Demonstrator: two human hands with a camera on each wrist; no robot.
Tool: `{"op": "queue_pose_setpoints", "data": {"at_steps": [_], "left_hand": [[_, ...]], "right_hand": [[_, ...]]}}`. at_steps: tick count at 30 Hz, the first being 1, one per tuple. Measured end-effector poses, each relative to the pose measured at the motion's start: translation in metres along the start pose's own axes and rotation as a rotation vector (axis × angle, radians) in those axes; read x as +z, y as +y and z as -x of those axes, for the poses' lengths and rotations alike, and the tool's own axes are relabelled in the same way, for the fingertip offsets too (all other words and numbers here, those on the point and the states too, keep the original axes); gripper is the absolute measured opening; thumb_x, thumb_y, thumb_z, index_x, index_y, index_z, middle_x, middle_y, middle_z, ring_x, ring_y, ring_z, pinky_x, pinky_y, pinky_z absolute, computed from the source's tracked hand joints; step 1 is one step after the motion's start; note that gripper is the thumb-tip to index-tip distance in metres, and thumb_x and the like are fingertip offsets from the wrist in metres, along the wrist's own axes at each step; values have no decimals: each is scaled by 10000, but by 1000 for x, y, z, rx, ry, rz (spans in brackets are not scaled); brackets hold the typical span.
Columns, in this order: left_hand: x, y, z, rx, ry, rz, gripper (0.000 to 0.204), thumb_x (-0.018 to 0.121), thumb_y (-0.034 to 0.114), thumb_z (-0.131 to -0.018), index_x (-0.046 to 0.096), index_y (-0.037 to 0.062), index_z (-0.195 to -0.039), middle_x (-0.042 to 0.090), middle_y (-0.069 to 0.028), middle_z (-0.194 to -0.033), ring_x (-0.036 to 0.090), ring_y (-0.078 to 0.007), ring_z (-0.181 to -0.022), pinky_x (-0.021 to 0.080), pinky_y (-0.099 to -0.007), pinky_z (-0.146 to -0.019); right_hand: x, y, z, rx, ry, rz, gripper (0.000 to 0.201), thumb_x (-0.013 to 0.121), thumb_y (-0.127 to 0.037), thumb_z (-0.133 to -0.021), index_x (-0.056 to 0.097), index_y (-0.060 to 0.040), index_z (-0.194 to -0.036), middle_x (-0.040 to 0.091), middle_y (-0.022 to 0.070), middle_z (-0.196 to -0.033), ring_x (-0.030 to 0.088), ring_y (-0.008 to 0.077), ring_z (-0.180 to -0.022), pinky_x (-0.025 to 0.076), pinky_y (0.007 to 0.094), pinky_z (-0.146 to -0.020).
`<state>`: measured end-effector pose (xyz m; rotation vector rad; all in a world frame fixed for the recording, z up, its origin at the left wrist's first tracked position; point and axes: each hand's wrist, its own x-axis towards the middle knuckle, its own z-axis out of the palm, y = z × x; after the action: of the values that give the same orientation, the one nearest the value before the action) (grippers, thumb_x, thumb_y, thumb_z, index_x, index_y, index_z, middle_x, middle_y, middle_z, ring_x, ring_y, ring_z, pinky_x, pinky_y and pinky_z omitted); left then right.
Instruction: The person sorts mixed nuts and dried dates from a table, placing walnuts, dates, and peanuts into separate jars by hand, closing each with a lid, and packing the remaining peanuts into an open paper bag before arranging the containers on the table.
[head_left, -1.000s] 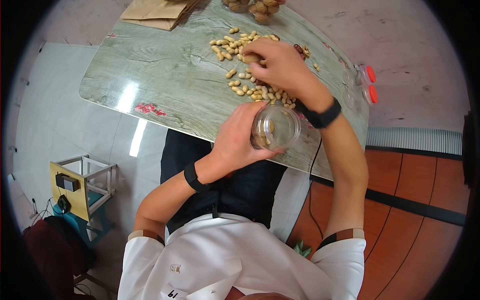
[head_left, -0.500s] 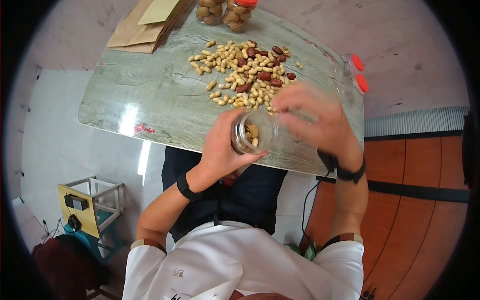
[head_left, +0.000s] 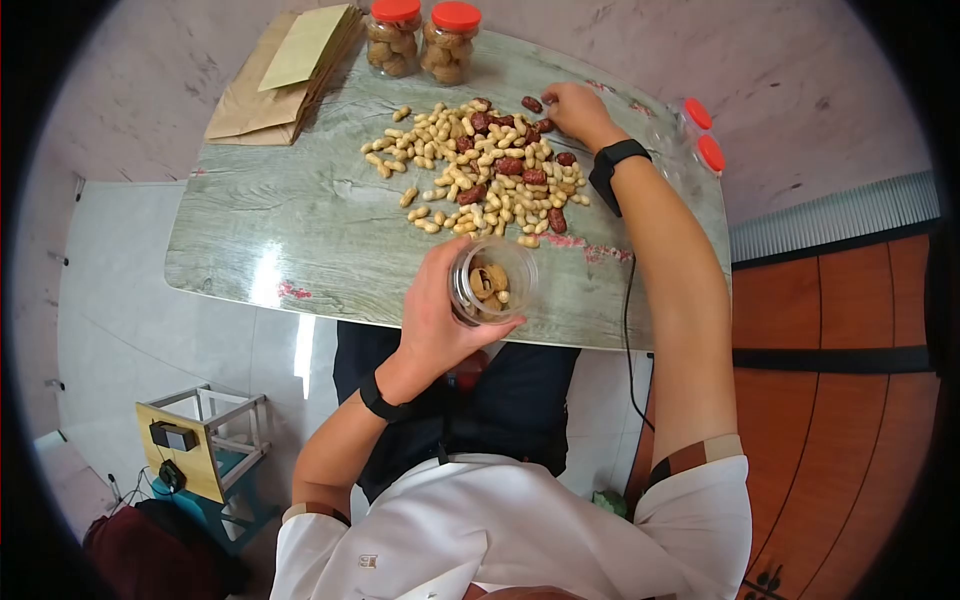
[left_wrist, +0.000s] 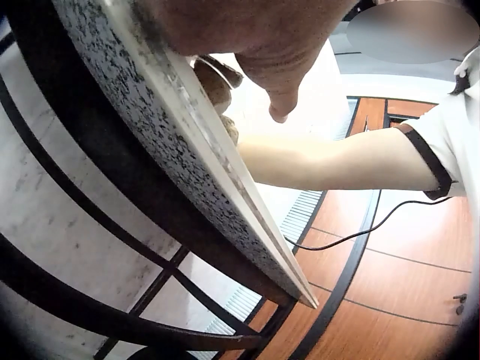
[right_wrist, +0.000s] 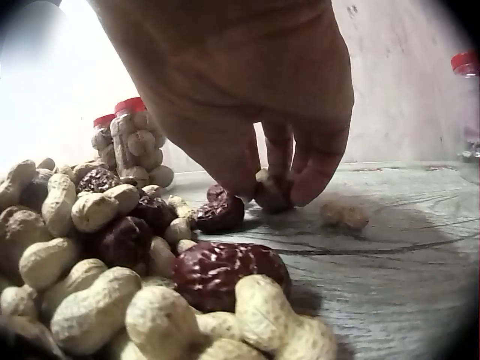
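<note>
My left hand (head_left: pixel 435 305) grips a clear plastic jar (head_left: pixel 525 290), its open mouth facing up over the table's front edge. Inside lie brown walnut pieces (head_left: pixel 487 282) and a peanut. At the far right of a pile of peanuts (head_left: pixel 520 205) and red dates (head_left: pixel 508 166), my right hand (head_left: pixel 580 112) reaches down to the tabletop. The right wrist view shows its thumb and fingertips pinching a small brown walnut piece (right_wrist: pixel 272 193) low over the table. A wrinkled date (right_wrist: pixel 217 214) lies right beside the fingertips, and a lone peanut (right_wrist: pixel 345 215) sits to their right.
Two red-lidded jars of walnuts (head_left: pixel 447 45) stand at the back, beside brown paper bags (head_left: pixel 255 110). Two more red-lidded clear jars (head_left: pixel 710 153) are at the right edge. A black cable (head_left: pixel 627 330) hangs over the table's front right.
My right hand went from the pile to beside the jar's mouth, then out to the pile's far right side. The left hand keeps holding the jar. The head view has shifted.
</note>
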<state>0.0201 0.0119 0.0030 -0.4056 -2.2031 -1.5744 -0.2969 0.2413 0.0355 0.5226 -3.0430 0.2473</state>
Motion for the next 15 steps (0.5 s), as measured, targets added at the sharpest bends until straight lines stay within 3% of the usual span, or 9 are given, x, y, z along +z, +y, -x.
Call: {"op": "queue_pose_setpoints", "data": {"at_steps": [4, 5, 7, 9, 13, 14, 15], "left_hand": [[2, -2, 2, -1, 13, 13, 985, 1008, 305, -593, 495, 14, -1382, 614, -186, -1264, 655, -368, -1110, 558, -426, -926], [2, -1, 2, -13, 11, 12, 985, 1008, 305, -593, 495, 14, -1382, 614, -186, -1264, 655, -368, -1110, 558, -426, -926], [0, 0, 1, 15, 29, -13, 991, 1008, 315, -594, 492, 15, -1386, 615, -188, -1270, 654, -371, -1118, 558, -427, -928], [1, -2, 1, 7, 26, -7, 996, 1008, 320, -594, 490, 16, -1388, 614, -189, -1275, 654, -373, -1120, 557, -427, -928], [2, -3, 2, 7, 29, 4, 1001, 1007, 331, -598, 487, 17, -1394, 611, -185, -1275, 656, -367, -1117, 557, -424, -924], [2, -2, 2, 6, 25, 4, 1001, 1007, 331, -598, 487, 17, -1394, 611, -185, -1275, 656, -367, -1117, 557, -424, -924], [2, -1, 2, 3, 28, 8, 1001, 1008, 333, -600, 487, 16, -1394, 610, -182, -1273, 658, -361, -1114, 557, -421, -925]], "right_hand": [[-2, 13, 16, 3, 125, -18, 272, 663, -139, -893, 766, -63, -1134, 756, 185, -1080, 701, 401, -1020, 553, 508, -915], [-6, 16, 24, -72, 226, -85, 248, 689, -149, -893, 769, -42, -1102, 767, 179, -999, 733, 308, -953, 576, 448, -859], [-50, -20, 64, 62, 130, -557, 253, 714, -155, -915, 756, -15, -1122, 769, 125, -956, 712, 172, -880, 576, 342, -783], [-77, -50, 105, -161, 116, -771, 254, 735, -135, -934, 742, 3, -1147, 745, 76, -990, 657, 90, -868, 541, 256, -736], [-108, -107, 176, -300, -89, -1123, 275, 746, -40, -920, 722, -16, -1193, 717, 65, -1126, 656, 96, -866, 537, 249, -716], [-109, -115, 186, -297, -87, -1125, 275, 746, -40, -920, 722, -16, -1193, 717, 65, -1126, 656, 96, -866, 537, 249, -716], [-109, -123, 194, -432, -74, -1006, 281, 742, -29, -910, 725, -26, -1190, 717, 69, -1125, 665, 110, -873, 539, 247, -716]]}}
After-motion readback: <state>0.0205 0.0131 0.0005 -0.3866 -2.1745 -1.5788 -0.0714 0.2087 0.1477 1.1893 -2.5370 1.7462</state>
